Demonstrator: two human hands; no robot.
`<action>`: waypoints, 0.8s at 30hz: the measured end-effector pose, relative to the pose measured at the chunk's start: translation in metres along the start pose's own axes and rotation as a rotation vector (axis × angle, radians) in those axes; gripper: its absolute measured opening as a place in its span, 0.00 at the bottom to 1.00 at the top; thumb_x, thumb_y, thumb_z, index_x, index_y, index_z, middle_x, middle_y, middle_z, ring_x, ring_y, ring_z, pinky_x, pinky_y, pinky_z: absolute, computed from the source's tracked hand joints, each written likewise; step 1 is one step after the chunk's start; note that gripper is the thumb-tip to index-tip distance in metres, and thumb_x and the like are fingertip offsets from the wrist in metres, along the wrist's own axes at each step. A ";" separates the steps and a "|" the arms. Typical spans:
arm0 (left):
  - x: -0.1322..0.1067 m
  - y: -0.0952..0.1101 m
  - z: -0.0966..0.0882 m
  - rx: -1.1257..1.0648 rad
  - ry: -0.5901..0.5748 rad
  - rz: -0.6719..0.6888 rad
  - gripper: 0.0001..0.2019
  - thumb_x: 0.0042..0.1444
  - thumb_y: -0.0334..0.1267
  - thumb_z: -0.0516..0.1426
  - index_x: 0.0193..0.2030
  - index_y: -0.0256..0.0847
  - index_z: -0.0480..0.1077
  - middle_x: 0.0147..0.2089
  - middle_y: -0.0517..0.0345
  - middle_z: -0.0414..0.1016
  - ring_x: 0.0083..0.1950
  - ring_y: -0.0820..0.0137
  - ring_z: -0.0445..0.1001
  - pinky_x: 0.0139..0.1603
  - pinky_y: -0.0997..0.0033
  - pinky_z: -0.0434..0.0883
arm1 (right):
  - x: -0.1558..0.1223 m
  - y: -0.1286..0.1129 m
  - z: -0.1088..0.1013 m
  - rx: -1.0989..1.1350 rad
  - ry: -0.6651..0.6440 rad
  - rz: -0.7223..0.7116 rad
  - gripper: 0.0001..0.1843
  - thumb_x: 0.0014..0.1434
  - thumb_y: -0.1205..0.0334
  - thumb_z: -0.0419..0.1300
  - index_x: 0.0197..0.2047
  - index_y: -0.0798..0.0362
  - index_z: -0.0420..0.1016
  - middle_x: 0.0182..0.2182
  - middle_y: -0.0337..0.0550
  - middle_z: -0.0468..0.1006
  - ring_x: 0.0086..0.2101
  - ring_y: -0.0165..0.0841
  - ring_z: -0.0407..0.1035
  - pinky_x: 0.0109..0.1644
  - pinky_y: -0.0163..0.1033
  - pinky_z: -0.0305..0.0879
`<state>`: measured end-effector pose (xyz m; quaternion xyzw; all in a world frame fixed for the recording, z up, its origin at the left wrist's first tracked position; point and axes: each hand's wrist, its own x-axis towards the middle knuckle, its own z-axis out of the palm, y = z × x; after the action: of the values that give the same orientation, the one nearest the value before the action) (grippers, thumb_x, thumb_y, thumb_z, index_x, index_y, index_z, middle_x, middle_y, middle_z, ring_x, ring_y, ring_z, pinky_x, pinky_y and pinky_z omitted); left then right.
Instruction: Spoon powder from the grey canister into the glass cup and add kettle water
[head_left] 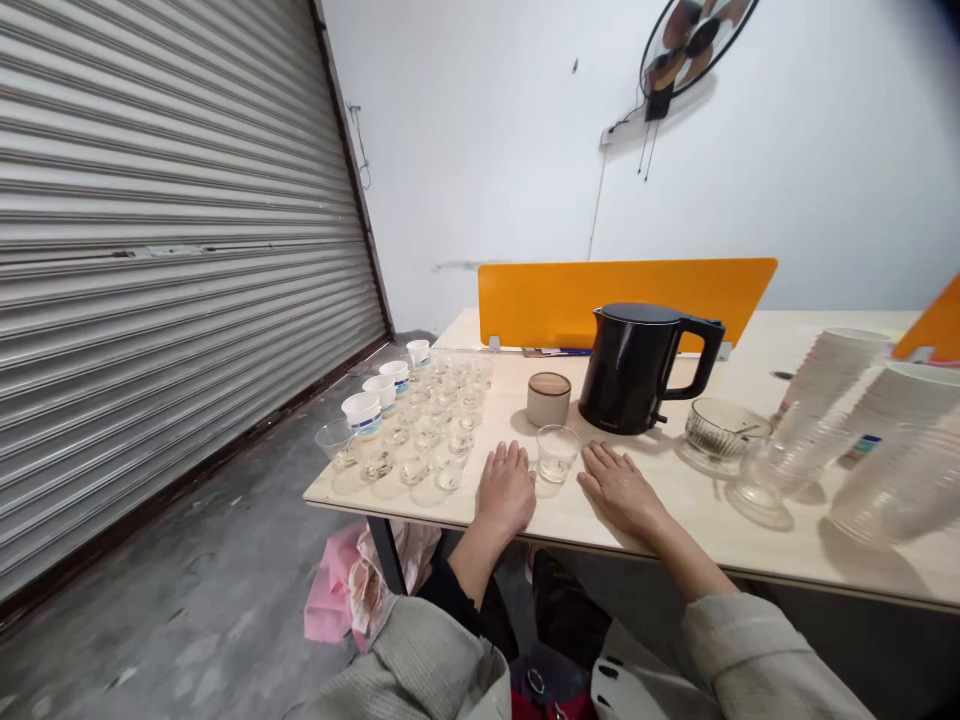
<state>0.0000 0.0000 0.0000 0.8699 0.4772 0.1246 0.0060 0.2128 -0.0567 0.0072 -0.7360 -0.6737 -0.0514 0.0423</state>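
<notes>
My left hand (507,488) lies flat on the light wooden table (510,390), fingers stretched out and nothing in them. On the other side of a clear plastic cup (558,455), my right hand (616,485) also rests flat with its fingers extended. The cup stands upright between the two hands, close to both. Behind it are a small beige jar (548,405) with a wooden lid and a black electric kettle (637,370), its handle pointing right. Left of my left hand, many clear cups (427,430) stand in rows.
Several white paper cups (362,412) line the table's left side. To the right stand a ribbed glass bowl (724,430), stacked clear cups (892,490) and stacked white cups (832,375). An orange divider (536,300) runs behind the kettle. Pink bags (334,580) lie on the floor below.
</notes>
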 end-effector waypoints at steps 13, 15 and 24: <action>-0.002 0.000 0.001 -0.022 0.008 0.008 0.27 0.74 0.40 0.41 0.73 0.32 0.60 0.78 0.46 0.54 0.79 0.52 0.50 0.78 0.51 0.51 | -0.019 0.021 -0.013 0.383 0.440 0.128 0.29 0.70 0.51 0.48 0.68 0.54 0.69 0.58 0.55 0.79 0.54 0.44 0.75 0.57 0.47 0.71; -0.002 0.000 0.003 -0.030 0.019 0.009 0.26 0.74 0.40 0.42 0.73 0.32 0.61 0.78 0.45 0.55 0.79 0.52 0.50 0.78 0.50 0.52 | -0.030 0.039 -0.029 0.435 0.628 0.269 0.30 0.69 0.49 0.50 0.67 0.55 0.69 0.50 0.54 0.83 0.43 0.43 0.79 0.49 0.46 0.73; -0.001 -0.001 0.008 -0.043 0.043 0.004 0.26 0.73 0.39 0.44 0.73 0.32 0.61 0.77 0.43 0.57 0.79 0.52 0.52 0.77 0.50 0.53 | -0.038 0.128 -0.093 0.059 0.606 0.703 0.29 0.67 0.51 0.51 0.62 0.62 0.75 0.45 0.62 0.82 0.46 0.51 0.76 0.50 0.51 0.68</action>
<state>0.0006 0.0000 -0.0085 0.8677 0.4726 0.1535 0.0142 0.3350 -0.1174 0.0953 -0.8701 -0.3416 -0.2273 0.2730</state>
